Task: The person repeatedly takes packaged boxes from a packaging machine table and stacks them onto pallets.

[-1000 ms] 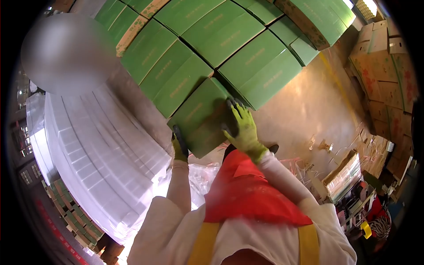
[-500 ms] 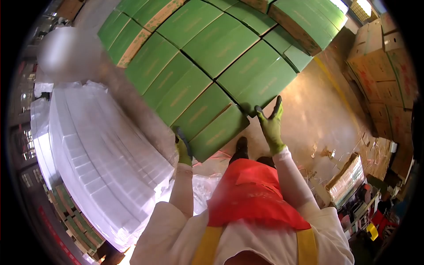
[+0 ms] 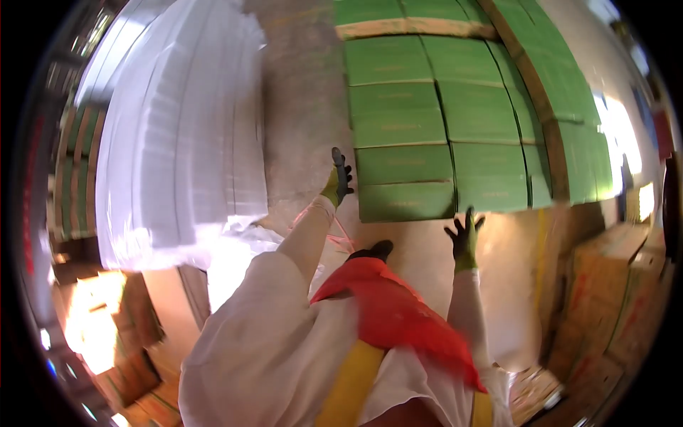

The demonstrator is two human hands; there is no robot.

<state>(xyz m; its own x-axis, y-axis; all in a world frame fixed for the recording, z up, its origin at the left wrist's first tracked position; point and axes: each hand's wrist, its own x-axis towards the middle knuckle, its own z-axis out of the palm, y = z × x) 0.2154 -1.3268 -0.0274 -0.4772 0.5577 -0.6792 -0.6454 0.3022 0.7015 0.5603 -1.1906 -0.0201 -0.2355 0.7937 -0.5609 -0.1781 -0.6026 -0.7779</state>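
Observation:
Green cardboard boxes [image 3: 398,114] are packed side by side in a large stack in front of me. My left hand [image 3: 340,178], in a green glove with dark fingers, is beside the left side of the nearest corner box [image 3: 405,202]. A narrow gap shows between it and the cardboard; its fingers are stretched and hold nothing. My right hand [image 3: 466,240], gloved the same way, is spread open just below the front edge of the stack, close to a neighbouring green box [image 3: 491,192]. Whether its fingertips touch that edge, I cannot tell.
A tall stack wrapped in white plastic [image 3: 185,135] stands to the left, across a strip of concrete floor [image 3: 302,92]. Brown cartons [image 3: 605,277] are piled at the right, others [image 3: 121,320] at lower left. Pink strapping [image 3: 341,238] lies near my feet.
My view has turned, so the green stack now sits squarer and further right. Both hands have come away from the corner box they were at, the left one now standing off its side.

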